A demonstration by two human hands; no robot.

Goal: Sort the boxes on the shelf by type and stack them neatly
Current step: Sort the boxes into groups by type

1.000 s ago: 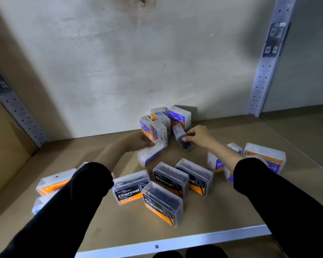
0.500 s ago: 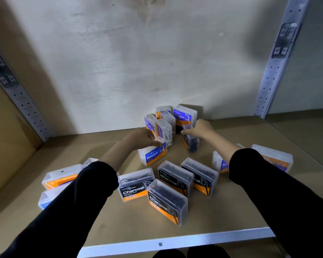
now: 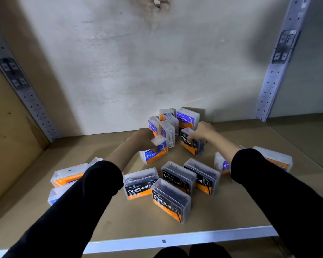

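Observation:
Small clear plastic boxes lie scattered on the brown shelf. My left hand grips a blue-and-orange Round box, tilted at mid-shelf. My right hand holds a black-and-orange Charcoal box, standing on edge. Behind them a cluster of purple-labelled Smooth boxes stands against the wall. Several Charcoal boxes lie in front near the shelf's edge. My sleeve partly hides another Smooth box.
Orange and blue boxes lie at the left, partly under my left sleeve. One orange-labelled box lies at the right. Perforated metal uprights flank the bay. A metal strip edges the front.
My right hand has turned the Charcoal box upright so its label faces me. My left hand has taken hold of the Round box and tipped it up. The camera moved slightly closer.

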